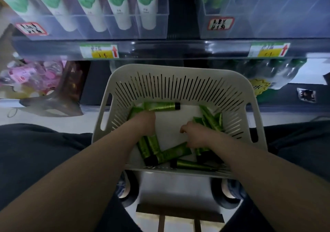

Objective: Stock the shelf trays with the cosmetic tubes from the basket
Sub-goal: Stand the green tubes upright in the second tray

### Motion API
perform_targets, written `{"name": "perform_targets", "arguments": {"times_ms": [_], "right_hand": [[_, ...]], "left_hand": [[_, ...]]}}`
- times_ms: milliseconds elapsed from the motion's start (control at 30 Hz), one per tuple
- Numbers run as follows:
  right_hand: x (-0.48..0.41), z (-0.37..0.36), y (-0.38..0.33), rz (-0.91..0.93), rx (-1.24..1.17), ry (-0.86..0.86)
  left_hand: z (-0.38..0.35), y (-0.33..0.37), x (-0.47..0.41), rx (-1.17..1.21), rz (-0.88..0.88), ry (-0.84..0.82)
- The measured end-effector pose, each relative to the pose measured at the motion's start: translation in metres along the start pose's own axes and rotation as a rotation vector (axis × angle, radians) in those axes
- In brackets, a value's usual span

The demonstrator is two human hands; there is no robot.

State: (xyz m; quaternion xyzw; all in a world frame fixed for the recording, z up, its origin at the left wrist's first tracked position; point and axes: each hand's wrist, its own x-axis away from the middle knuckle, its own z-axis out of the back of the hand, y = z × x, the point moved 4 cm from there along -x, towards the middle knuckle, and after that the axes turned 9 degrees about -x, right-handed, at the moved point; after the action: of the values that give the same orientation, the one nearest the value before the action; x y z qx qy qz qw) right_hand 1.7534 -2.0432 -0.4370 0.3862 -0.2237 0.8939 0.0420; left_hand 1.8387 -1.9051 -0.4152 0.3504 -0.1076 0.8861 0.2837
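Head view: the cosmetic tubes point(175, 152) are glossy leaf-green with black caps and flat crimped tails. They lie loose on the white floor of the basket point(178, 71). One single tube point(161, 106) lies crosswise by the far wall, cap to the right. A fan of tubes point(212, 120) leans in the right corner. The rest lie crossed over one another at the near wall, most with caps toward the person.

The left hand point(145, 122) is down among the tubes at the basket's left, knuckles up. Its fingers are folded under and hidden, so I cannot tell whether they grip a tube. The right hand point(194, 136) sits just beside the fan with its fingers curled, and I cannot tell whether they hold anything either.

The basket is pale grey plastic with slotted walls and handle cut-outs, and it sits between the person's dark-clad knees. Above it runs a clear shelf rail carrying a yellow price tag point(99, 51) with a red arrow, and a second one like it to the right. On the shelf, the left tray point(151, 33) holds white tubes point(117, 5) printed in green. The right tray point(267, 26) shows blurred green shapes at its back.
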Motion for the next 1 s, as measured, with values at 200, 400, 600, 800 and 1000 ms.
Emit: {"name": "perform_targets", "arguments": {"times_ms": [200, 400, 600, 800, 1000], "right_hand": [[-0.012, -0.021, 0.002, 0.041, 0.096, -0.103], [-0.025, -0.034, 0.002, 0.071, 0.131, -0.149], [-0.031, -0.034, 0.005, 0.088, 0.138, -0.133], [-0.033, -0.031, 0.007, 0.073, 0.044, -0.118], [-0.024, -0.022, 0.008, 0.064, -0.099, -0.091]], "left_hand": [[-0.012, -0.002, -0.022, -0.075, 0.011, -0.027], [-0.023, -0.008, -0.045, -0.094, 0.048, -0.042], [-0.027, -0.008, -0.058, -0.102, 0.048, -0.072], [-0.029, -0.009, -0.059, -0.018, 0.007, -0.066], [-0.023, -0.013, -0.05, 0.075, 0.001, -0.05]]}}
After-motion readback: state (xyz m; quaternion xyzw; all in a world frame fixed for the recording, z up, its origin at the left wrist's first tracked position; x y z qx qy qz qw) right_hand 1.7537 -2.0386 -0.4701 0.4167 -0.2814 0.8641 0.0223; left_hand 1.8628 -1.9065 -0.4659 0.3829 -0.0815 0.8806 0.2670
